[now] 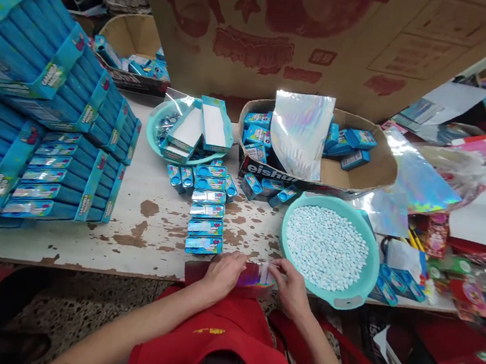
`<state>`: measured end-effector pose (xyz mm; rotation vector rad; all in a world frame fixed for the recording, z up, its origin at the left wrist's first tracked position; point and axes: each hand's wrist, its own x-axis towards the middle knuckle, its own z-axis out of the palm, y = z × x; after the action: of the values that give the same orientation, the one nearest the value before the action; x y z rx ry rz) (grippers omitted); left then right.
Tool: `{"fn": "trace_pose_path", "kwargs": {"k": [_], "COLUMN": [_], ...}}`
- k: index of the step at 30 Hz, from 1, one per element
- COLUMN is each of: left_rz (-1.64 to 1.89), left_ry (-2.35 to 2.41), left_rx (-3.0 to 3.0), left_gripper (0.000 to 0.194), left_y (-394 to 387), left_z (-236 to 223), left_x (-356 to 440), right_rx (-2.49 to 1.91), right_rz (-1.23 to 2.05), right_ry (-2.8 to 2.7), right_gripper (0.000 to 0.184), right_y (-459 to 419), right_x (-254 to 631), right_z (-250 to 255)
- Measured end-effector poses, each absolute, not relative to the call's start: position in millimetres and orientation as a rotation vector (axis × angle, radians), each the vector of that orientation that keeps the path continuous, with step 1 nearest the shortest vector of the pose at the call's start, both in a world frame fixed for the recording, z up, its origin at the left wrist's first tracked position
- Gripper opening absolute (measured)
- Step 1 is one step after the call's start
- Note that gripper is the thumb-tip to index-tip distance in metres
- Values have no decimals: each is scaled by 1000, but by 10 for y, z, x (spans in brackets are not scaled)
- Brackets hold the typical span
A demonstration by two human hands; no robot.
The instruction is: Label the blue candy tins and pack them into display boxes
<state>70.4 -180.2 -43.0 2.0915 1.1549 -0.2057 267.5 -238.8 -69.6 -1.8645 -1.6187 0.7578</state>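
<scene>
At the table's front edge lies a shiny iridescent film sheet (pixel 251 276) with reddish reflections. My left hand (pixel 224 274) is closed over its middle, fingers together and pressing it down. The thumb and forefinger of my right hand (pixel 290 286) pinch the film's right end, beside a small whitish strip. Just beyond my left hand runs a row of small blue candy boxes (pixel 207 211), laid side by side. Close to my right hand stands a turquoise bowl (pixel 373 266) full of small pale-blue candies (pixel 328 248). My fingers partly cover the film.
Stacked trays of blue boxes (pixel 68 139) fill the left side. A turquoise basin (pixel 153 133) holds open cartons. Behind the row, a cut-down cardboard box (pixel 384 172) contains blue boxes and a holographic sheet (pixel 301 133). A large carton (pixel 263 40) stands at the back.
</scene>
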Motion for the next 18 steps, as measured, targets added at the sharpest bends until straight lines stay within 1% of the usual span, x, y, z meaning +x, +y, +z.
{"fn": "trace_pose_path", "kwargs": {"k": [2, 5, 8, 11, 13, 16, 18], "left_rz": [-217, -221, -192, -180, -178, -180, -179], "left_ry": [1147, 1146, 1155, 1173, 1178, 1190, 1201], "left_rx": [2117, 2174, 2197, 2193, 2188, 2176, 2170], "left_gripper": [30, 33, 32, 33, 32, 30, 30], "left_y": [-1781, -1766, -1766, -1760, -1751, -1745, -1749], "left_z": [-459, -529, -573, -580, -583, -605, -634], "left_x": [752, 813, 844, 860, 871, 889, 898], "right_rx": [-1874, -1878, -1883, -1906, -1912, -1885, -1835], "right_rz": [584, 212, -33, -149, -191, -180, -161], "right_ry": [-1701, -1892, -2084, -2189, -2216, -2237, -2222], "right_gripper": [29, 39, 45, 52, 53, 50, 44], "right_y": [-2424, -2474, -2563, -2687, -2756, -2794, -2781], "right_x": [2675, 2556, 2408, 2330, 2319, 2331, 2349], "right_z": [-739, -817, -910, -1003, -1055, -1086, -1043]}}
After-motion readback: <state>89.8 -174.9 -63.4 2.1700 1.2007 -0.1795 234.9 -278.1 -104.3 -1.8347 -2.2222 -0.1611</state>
